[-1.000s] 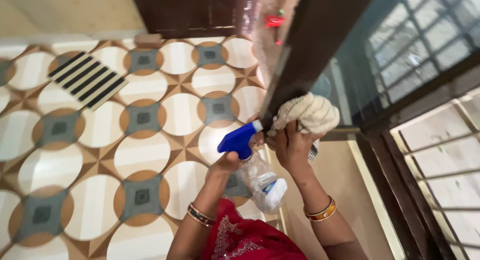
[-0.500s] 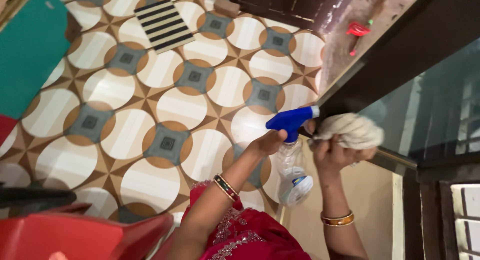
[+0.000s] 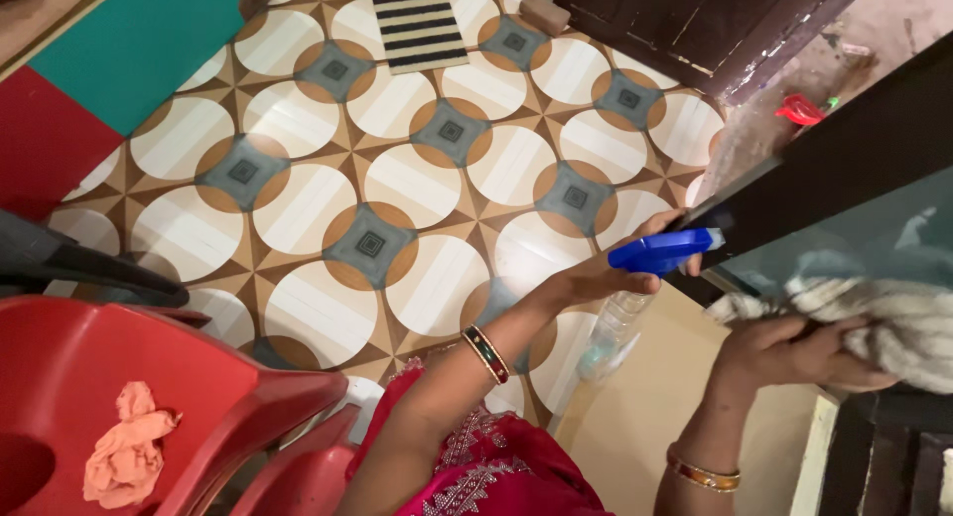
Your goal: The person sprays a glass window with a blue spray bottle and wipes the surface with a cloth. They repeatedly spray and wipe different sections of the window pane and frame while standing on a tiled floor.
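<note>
My left hand (image 3: pixel 606 273) grips a clear spray bottle (image 3: pixel 613 332) by its blue trigger head (image 3: pixel 665 250), nozzle pointing right at the dark-framed glass pane (image 3: pixel 854 233). My right hand (image 3: pixel 794 352) presses a crumpled off-white cloth (image 3: pixel 893 318) against the lower part of that glass. Both wrists wear bangles. A pink embroidered sleeve (image 3: pixel 486 466) fills the bottom centre.
A red plastic chair (image 3: pixel 149 397) with an orange rag (image 3: pixel 124 447) on its seat stands at lower left. The patterned tile floor (image 3: pixel 397 198) spreads below, with a striped mat (image 3: pixel 417 22), green and red mats (image 3: pixel 119 50) and a dark wooden door (image 3: pixel 715 25).
The view has swung left, bringing the red chair into sight. The cloth hand has slid right along the glass, and the spray bottle has come up towards the frame.
</note>
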